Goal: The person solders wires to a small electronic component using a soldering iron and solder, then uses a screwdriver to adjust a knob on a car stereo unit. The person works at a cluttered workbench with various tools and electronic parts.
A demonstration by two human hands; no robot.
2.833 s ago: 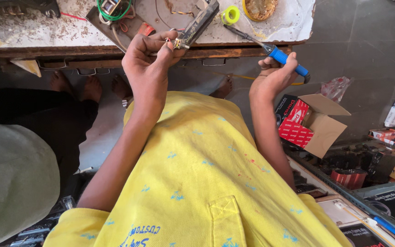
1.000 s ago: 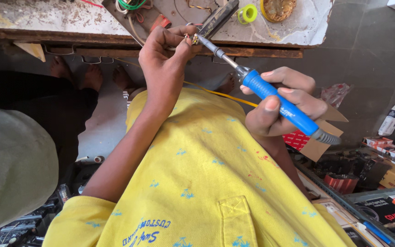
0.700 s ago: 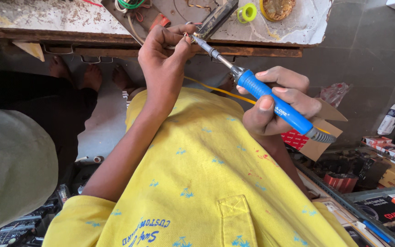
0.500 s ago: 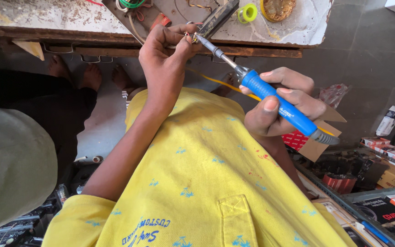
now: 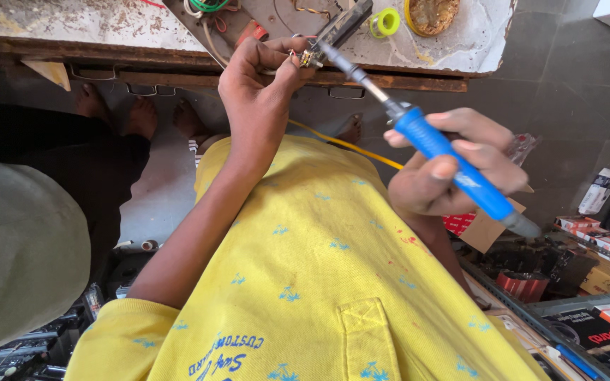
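My left hand (image 5: 259, 88) is raised to the front edge of the workbench (image 5: 178, 74) and pinches a small electronic part with thin wires (image 5: 303, 58) between thumb and fingers. My right hand (image 5: 446, 166) grips a soldering iron with a blue handle (image 5: 453, 173) like a pen. Its metal shaft slants up to the left, and the tip rests against the small part by my left fingertips. A yellow cord (image 5: 347, 144) runs across my yellow shirt toward the iron.
On the worn bench top lie a yellow-green tape roll (image 5: 385, 22), a round tin of brown paste (image 5: 433, 13), a dark flat tool (image 5: 344, 21) and green wires (image 5: 206, 5). Another person's bare feet (image 5: 139, 116) are under the bench. Cardboard and red boxes (image 5: 485, 226) stand at the right.
Earlier my right hand held the iron down at the bench edge; it has since lifted it and brought the tip to the part in my left hand, where it stays.
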